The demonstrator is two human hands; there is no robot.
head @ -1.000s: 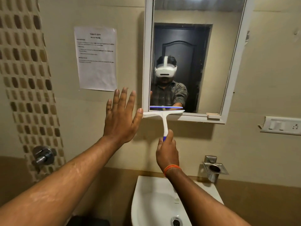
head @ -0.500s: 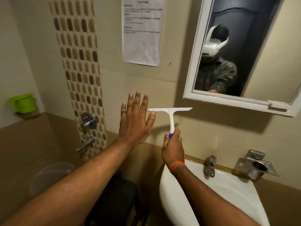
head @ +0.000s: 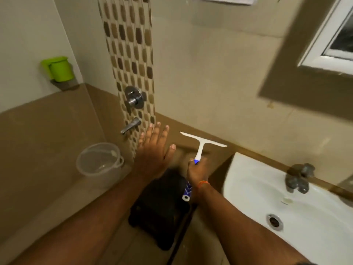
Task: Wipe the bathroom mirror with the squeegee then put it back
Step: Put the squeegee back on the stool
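My right hand (head: 197, 170) grips the blue-and-white handle of the white squeegee (head: 202, 143), whose blade points up and sits well below the mirror, left of the sink. The handle's blue end sticks out under my fist. Only the lower left corner of the white-framed mirror (head: 333, 60) shows at the top right. My left hand (head: 153, 150) is held out flat with straight, spread fingers, left of the squeegee and touching nothing I can see.
A white sink (head: 248, 180) with a tap (head: 298, 176) is at the right. A black stool (head: 162, 205) stands on the floor below my hands. At the left are a clear bucket (head: 99, 162), wall taps (head: 133, 99) and a green mug (head: 60, 68).
The squeegee has come off the mirror's bottom edge and moved down and left with my right hand. My view has swung down and left, so the mirror has slid to the top right.
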